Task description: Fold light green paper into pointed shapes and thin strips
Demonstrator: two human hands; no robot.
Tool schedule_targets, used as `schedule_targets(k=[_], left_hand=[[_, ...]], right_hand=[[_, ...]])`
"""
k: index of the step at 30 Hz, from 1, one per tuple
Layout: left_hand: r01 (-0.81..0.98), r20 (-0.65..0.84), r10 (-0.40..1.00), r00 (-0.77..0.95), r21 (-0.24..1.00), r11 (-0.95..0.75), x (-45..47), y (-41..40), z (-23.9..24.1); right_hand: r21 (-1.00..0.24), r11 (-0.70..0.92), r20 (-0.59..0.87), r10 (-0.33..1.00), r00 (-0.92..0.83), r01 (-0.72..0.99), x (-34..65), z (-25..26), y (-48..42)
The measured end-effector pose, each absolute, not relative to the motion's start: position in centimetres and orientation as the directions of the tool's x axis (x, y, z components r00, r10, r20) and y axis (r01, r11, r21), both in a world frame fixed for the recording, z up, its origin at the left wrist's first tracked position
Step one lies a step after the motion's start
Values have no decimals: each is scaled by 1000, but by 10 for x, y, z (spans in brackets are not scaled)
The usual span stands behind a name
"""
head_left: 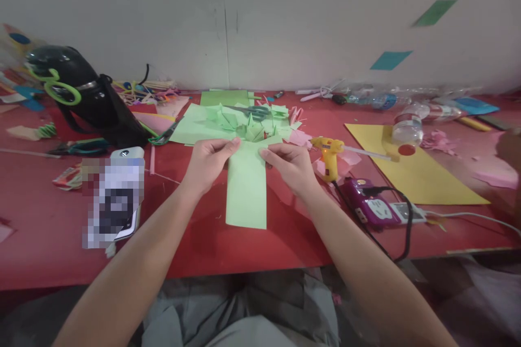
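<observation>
Between my two hands is a strip of light green paper (pixel 246 190), its lower end hanging toward me over the red table. My left hand (pixel 211 160) pinches its upper left edge between thumb and fingers. At the upper right edge, my right hand (pixel 290 162) grips the same paper the same way. Just beyond lie folded green paper pieces (pixel 254 129) on flat green sheets (pixel 191 123). A pair of dark-handled scissors (pixel 248 111) rests among them, partly covered.
A yellow glue gun (pixel 329 154) and a purple power strip (pixel 372 206) with cables sit to the right, by a yellow sheet (pixel 439 184) and plastic bottles (pixel 407 130). On the left are a phone (pixel 129 154), pliers (pixel 87 146) and a leaning black object (pixel 81 87).
</observation>
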State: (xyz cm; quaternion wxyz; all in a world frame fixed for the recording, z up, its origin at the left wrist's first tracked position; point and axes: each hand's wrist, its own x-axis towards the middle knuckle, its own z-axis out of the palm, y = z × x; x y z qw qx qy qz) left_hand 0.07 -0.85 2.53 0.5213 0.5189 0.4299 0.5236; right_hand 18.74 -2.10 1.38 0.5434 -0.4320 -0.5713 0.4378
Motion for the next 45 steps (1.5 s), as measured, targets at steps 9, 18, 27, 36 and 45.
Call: schedule_targets(k=[9,18,27,36,45], left_hand=[[-134,131,990,55,983,-122,0,-8,22],[-207,34,997,74,978,-18,-6,-3,25],[-115,65,986,151,992,-48,-6,-6,26],[-54,81,988,135,996,-74,-9,-4,23],[-15,144,979,144,990,-143,-10,-3,23]], right_hand=[[-974,225,223,973,-50,38,188,16,-23],[-975,220,219,975,-42,29,191,13,-20],[-981,196,196,980,-39,2,191,14,-19],[-985,170,171,984,-58,-16,191,12,-20],[-985,171,169,982,-81,20,192,15,-21]])
